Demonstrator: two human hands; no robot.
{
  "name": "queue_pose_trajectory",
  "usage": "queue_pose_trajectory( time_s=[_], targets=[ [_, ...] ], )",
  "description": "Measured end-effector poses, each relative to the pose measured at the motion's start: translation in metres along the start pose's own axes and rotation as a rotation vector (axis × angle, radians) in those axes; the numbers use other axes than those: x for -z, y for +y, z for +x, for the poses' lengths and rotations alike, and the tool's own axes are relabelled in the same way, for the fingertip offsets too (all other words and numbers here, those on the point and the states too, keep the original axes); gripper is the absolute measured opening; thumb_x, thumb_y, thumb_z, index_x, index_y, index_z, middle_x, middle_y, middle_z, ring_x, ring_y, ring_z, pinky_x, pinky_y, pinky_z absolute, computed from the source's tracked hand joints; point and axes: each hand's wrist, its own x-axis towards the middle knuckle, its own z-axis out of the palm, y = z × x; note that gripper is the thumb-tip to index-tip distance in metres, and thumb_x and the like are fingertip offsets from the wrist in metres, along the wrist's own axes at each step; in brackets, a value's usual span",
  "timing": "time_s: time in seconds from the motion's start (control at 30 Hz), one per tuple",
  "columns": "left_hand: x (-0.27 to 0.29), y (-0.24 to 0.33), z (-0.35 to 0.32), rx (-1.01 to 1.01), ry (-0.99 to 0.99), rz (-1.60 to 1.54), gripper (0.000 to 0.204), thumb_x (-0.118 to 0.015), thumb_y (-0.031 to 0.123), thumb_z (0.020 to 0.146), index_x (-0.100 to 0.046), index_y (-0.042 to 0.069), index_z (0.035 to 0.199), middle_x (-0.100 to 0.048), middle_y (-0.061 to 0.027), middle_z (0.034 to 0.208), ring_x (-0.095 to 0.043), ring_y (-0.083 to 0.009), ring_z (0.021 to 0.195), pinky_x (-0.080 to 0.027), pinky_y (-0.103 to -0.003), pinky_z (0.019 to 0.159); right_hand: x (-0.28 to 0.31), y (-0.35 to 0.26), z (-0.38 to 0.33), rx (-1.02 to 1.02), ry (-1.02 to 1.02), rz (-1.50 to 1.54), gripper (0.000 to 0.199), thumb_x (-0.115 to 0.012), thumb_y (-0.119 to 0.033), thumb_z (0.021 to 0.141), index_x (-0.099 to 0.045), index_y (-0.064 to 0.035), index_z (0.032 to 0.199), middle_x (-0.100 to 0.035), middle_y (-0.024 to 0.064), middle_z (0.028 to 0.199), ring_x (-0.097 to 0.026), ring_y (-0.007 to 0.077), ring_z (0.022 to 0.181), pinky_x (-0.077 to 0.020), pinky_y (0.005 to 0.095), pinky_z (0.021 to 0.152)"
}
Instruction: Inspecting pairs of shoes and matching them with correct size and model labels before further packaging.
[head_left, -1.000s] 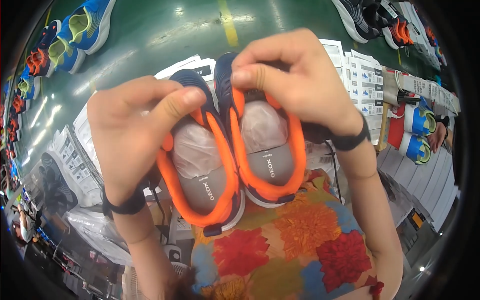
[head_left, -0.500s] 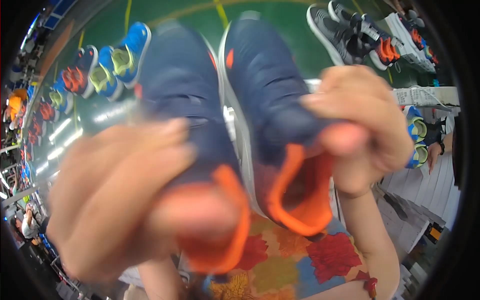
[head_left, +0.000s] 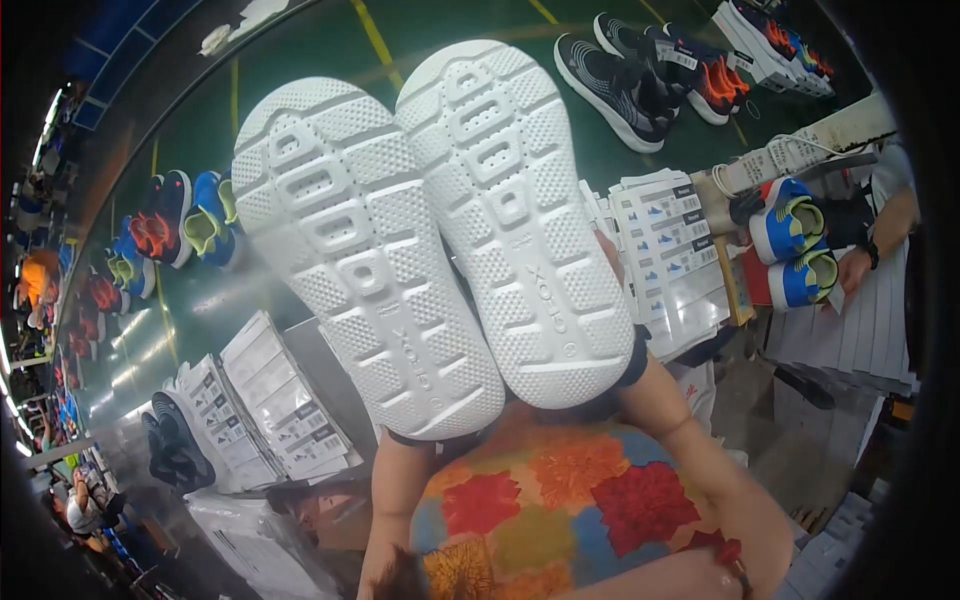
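A pair of navy sneakers is held up with the white textured soles facing me: the left sneaker (head_left: 370,270) and the right sneaker (head_left: 520,230) are side by side, touching along their inner edges, toes pointing away. My left hand is hidden behind the left sneaker; only its forearm (head_left: 400,490) shows below the heel. Behind the right sneaker is my right hand (head_left: 609,258), of which just a sliver of skin appears beside the sole. Both hands grip the shoes from behind, fingers out of sight.
A green conveyor belt (head_left: 300,40) carries blue sneakers (head_left: 207,220) at left and black-grey sneakers (head_left: 620,90) at right. Printed label sheets (head_left: 290,400) lie in stacks on both near sides. At right, a co-worker's hand (head_left: 853,268) is by blue-green sneakers (head_left: 805,278).
Both sneakers have been turned over, from navy uppers and orange linings showing to white soles facing me. My hands, plainly visible before, are now mostly behind the shoes.
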Motion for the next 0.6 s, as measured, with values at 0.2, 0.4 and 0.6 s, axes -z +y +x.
queue_pose_trajectory(
  time_s=[0.2,0.4,0.6],
  targets=[
    [0.019,-0.041,-0.008,0.363,0.182,-0.315,0.046,-0.049,0.037,0.097,-0.059,-0.005,0.112,-0.064,-0.0211,0.103,-0.065,-0.0271,0.091,-0.052,-0.034,0.083,-0.032,-0.012,0.029,0.207,0.166,-0.407,0.061,-0.067,-0.042,0.086,-0.054,0.0026,0.125,-0.063,0.0167,0.115,-0.066,0.0265,0.1,-0.0534,0.0377,0.091],
    [0.039,-0.185,0.044,0.417,0.079,0.573,0.069,-0.066,0.045,0.086,-0.044,-0.006,0.128,-0.061,-0.0271,0.117,-0.062,-0.0361,0.107,-0.049,-0.042,0.091,0.027,-0.081,0.138,0.653,0.539,-1.338,0.084,-0.072,-0.043,0.083,-0.033,0.0051,0.139,-0.049,0.0204,0.124,-0.053,0.0265,0.115,-0.0481,0.0356,0.092],
    [0.052,-0.248,0.011,-0.003,-0.205,1.052,0.077,-0.067,0.041,0.086,-0.033,-0.001,0.141,-0.042,-0.0376,0.129,-0.047,-0.0515,0.119,-0.044,-0.048,0.097,0.007,-0.065,0.06,0.437,0.309,-2.089,0.045,-0.071,-0.041,0.081,-0.067,-0.0064,0.109,-0.067,0.0155,0.105,-0.065,0.0292,0.097,-0.0508,0.0372,0.081]
  ],
)
